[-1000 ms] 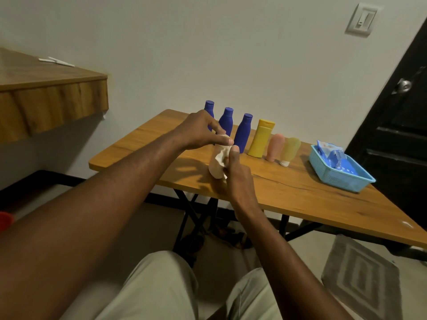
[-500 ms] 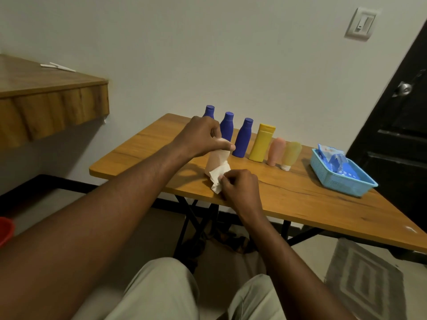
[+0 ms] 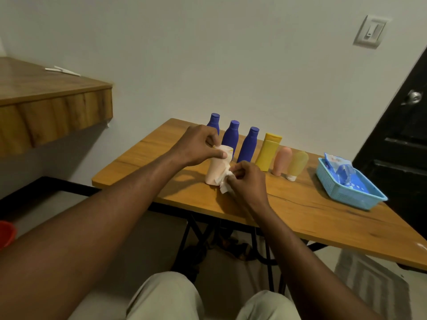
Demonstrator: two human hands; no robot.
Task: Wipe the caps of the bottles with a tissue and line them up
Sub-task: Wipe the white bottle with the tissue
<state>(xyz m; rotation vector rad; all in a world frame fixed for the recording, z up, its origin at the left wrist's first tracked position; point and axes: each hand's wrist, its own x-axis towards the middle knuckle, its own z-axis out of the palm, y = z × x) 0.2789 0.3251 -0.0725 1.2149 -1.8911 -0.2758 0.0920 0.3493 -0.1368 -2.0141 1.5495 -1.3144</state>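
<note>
Both hands are working on a pale peach plastic bottle (image 3: 216, 169) on the wooden desk (image 3: 300, 211).
The left hand (image 3: 198, 144) is curling its fingers round the bottle's top; the right hand (image 3: 248, 179) is pinching a crumpled white tissue (image 3: 225, 184) against its lower side. The bottle is standing just before a row of three blue bottles (image 3: 231, 137), a yellow bottle (image 3: 269, 153) and two small tubes (image 3: 280, 163).

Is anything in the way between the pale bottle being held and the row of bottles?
Nothing visible does. The pale bottle, gripped by the left hand, stands just in front of the blue bottles.
</note>
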